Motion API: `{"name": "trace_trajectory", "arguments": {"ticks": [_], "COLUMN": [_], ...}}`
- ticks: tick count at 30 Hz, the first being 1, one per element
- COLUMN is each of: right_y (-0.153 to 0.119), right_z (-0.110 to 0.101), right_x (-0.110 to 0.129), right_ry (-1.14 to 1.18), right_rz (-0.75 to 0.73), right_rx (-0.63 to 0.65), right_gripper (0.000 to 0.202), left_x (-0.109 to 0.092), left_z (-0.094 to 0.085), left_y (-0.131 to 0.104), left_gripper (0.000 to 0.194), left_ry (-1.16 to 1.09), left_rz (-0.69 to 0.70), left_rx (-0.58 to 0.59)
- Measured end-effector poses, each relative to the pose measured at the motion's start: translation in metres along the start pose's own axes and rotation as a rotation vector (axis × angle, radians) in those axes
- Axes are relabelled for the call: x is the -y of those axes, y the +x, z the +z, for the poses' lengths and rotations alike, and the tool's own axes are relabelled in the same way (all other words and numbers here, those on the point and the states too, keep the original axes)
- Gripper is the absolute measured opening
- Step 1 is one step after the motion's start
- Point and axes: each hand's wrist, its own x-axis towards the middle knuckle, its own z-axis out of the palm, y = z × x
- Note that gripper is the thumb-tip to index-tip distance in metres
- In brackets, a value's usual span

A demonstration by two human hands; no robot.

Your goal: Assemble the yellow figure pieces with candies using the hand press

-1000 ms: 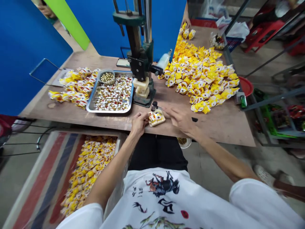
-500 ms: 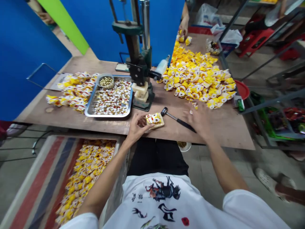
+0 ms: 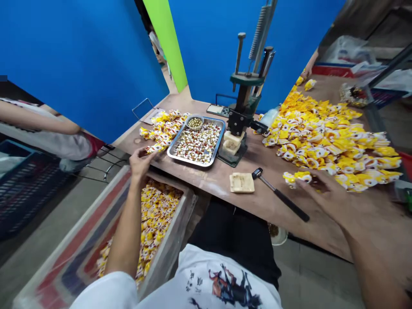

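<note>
My left hand [image 3: 140, 164] is at the near edge of the left pile, its thumb and fingers closed on a small yellow-and-white figurine [image 3: 155, 148]. On the right, my right hand [image 3: 328, 193] grips another yellow-and-white figurine [image 3: 298, 178] between thumb and fingers, just above the tabletop. A cream block with a shallow hollow [image 3: 242, 183] lies at the table's front edge with nothing in the hollow. Beside it rests a small hammer [image 3: 280, 195] with a black handle, between the block and my right hand.
A hand press [image 3: 240, 116] stands behind the block. Left of it is a metal tray [image 3: 210, 162] of small white, red and gold parts, with a bowl of gold beads [image 3: 195, 122]. Figurine piles [image 3: 322, 133] flank both. A lined box of figurines [image 3: 161, 206] stands below. Another person's hand [image 3: 310, 66] shows at back right.
My left hand has carried the figurine from the cream block to the left pile. My right hand has taken a figurine from by the right pile. The view has swung left.
</note>
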Motion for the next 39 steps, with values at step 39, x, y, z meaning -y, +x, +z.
{"name": "trace_trajectory", "arguments": {"ticks": [39], "right_y": [0.113], "right_z": [0.131], "right_x": [0.074], "right_ry": [0.936], "right_rz": [0.356], "right_rx": [0.038], "right_gripper": [0.054], "left_x": [-0.115], "left_z": [0.207], "left_y": [-0.197], "left_gripper": [0.042], "left_ry": [-0.428], "left_rz": [0.312], "left_rx": [0.265]}}
